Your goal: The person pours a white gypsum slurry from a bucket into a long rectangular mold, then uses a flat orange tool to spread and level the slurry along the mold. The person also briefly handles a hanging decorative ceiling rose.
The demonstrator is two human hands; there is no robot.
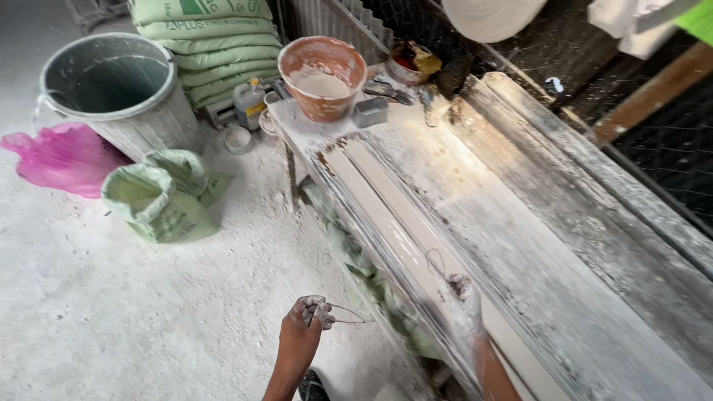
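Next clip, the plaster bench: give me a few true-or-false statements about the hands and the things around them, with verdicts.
1. The left hand pinches a thin wire. True.
2. The right hand rests on the floor. False: it is on the plaster-coated bench.
3. The orange bucket stands on the bench's far end. True.
4. The grey bin lies tipped over. False: it stands upright beside a pink bag.

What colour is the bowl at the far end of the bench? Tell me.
Orange-brown, smeared with white plaster: the bowl, clearest in the head view.
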